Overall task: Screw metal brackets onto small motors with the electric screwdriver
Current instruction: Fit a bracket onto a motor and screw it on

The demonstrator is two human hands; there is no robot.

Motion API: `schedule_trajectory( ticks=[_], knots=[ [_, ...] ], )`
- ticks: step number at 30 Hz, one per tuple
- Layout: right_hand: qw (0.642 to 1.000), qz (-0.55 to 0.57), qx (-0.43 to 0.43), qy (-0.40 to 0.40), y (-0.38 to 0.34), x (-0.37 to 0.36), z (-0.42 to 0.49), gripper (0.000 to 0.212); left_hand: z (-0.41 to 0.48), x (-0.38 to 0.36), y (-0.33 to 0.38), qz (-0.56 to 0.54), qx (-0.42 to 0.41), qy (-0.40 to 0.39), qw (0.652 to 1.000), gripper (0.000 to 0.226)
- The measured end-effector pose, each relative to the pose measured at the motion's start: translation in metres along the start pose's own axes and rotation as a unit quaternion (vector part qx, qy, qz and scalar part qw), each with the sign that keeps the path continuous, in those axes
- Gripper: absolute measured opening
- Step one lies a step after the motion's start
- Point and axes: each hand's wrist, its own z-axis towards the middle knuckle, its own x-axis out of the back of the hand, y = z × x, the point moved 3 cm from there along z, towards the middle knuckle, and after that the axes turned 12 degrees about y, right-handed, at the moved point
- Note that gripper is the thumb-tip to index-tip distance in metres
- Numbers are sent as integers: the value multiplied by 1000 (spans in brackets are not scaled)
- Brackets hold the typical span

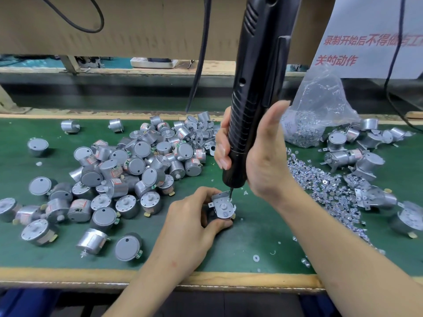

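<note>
Mid-fastening, it seems: left grip (190, 217) clasps motor (211, 216) with bracket (220, 197), right grip (263, 154) wraps screwdriver (258, 88); next wants bit held plumb.

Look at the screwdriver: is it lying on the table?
No, the right hand holds the screwdriver nearly upright, its bit down on the bracket of the motor the left hand grips.

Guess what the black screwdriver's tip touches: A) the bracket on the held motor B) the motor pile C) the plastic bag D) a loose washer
A: the electric screwdriver, held by the right hand, has its bit on the metal bracket of the small motor in the left hand.
</note>
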Motion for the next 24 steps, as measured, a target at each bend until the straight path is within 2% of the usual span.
schedule_trajectory(
  ticks=[12, 24],
  knots=[
    [999, -33, 27, 21, 4, -2, 1, 70, -1, 1, -1, -13, 10, 5, 1000, 40],
    [999, -40, 26, 10, 9, -4, 1, 71, -1, 1, 0, -1, 7, 14, 1000, 41]
  ],
)
